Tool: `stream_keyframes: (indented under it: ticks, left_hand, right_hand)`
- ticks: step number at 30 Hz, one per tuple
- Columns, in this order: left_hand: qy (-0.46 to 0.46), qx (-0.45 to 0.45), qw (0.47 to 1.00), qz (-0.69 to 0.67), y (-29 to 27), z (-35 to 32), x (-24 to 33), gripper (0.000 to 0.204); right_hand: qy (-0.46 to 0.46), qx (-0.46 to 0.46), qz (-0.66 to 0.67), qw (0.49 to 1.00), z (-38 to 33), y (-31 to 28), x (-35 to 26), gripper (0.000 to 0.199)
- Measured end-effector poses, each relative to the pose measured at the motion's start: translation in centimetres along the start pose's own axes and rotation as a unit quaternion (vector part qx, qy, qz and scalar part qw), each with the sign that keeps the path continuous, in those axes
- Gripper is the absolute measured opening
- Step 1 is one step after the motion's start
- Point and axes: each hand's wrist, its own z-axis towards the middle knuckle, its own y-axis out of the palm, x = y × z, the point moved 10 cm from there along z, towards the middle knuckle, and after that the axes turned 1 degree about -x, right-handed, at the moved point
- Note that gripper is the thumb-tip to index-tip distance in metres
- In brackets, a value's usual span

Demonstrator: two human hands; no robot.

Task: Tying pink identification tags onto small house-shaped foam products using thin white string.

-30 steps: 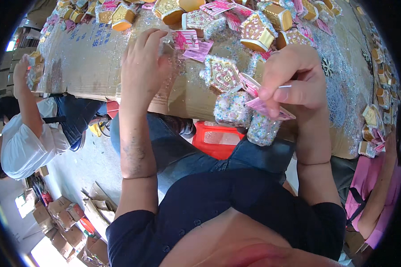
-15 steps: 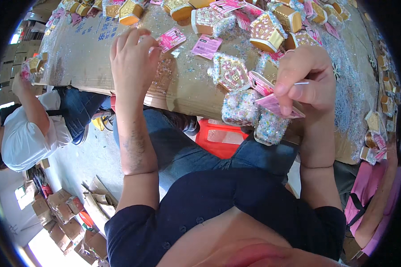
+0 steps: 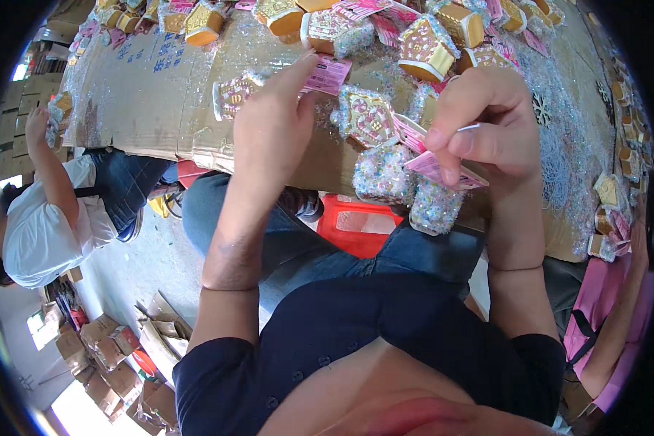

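My right hand [image 3: 490, 120] is closed, thumb and fingers pinching pink tags [image 3: 447, 171]. A thin white strip [image 3: 469, 128] pokes out at its thumb. Right beside those tags are a glittery house ornament [image 3: 370, 118] with gold and pink trim and two blocks coated in pastel glitter, a left one [image 3: 383, 174] and a right one [image 3: 436, 207]. My left hand [image 3: 275, 120] is open, index finger stretched to the edge of a loose pink tag [image 3: 330, 75]; whether it touches is unclear. Another house ornament [image 3: 234, 94] lies just left of this hand.
Many more house ornaments [image 3: 425, 51] and pink tags crowd the far side of the cardboard-covered table [image 3: 152, 109]. Loose glitter and pale strings [image 3: 556, 171] lie at right. A red stool [image 3: 356, 225] stands below. A person in white [image 3: 47, 225] works at left; another person's arm [image 3: 614, 341] shows at right.
My left hand has moved right and slightly down, toward the loose tag. A house ornament now shows where that hand was. My right hand still pinches the pink tags, almost unmoved.
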Motion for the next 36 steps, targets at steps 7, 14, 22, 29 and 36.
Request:
stream_keyframes:
  ticks: [7, 14, 22, 29, 36]
  left_hand:
    - [0.003, -0.013, 0.999, 0.031, 2.0, 0.1, -0.2, 0.025]
    - [-0.195, -0.150, 0.882, -0.401, 1.4, -0.6, -4.3, 0.017]
    - [-0.202, -0.165, 0.541, -0.799, -2.0, -0.9, -2.0, 0.017]
    - [-0.113, -0.163, 0.407, -0.892, -3.6, -2.1, 2.2, 0.039]
    - [-0.119, -0.075, 0.698, -0.702, -3.1, -2.8, 2.6, 0.036]
  right_hand:
    - [0.006, 0.005, -0.008, 1.000, -0.2, -0.1, 0.0, 0.009]
    - [0.015, 0.032, -0.028, 0.999, -0.1, -0.4, 0.1, 0.010]
    - [-0.019, 0.131, -0.076, 0.988, -1.5, -3.8, -0.6, 0.020]
    - [-0.216, 0.149, -0.133, 0.956, -2.5, -3.3, -4.1, 0.020]
    - [-0.130, 0.101, -0.473, 0.866, -0.2, 2.3, -2.9, 0.012]
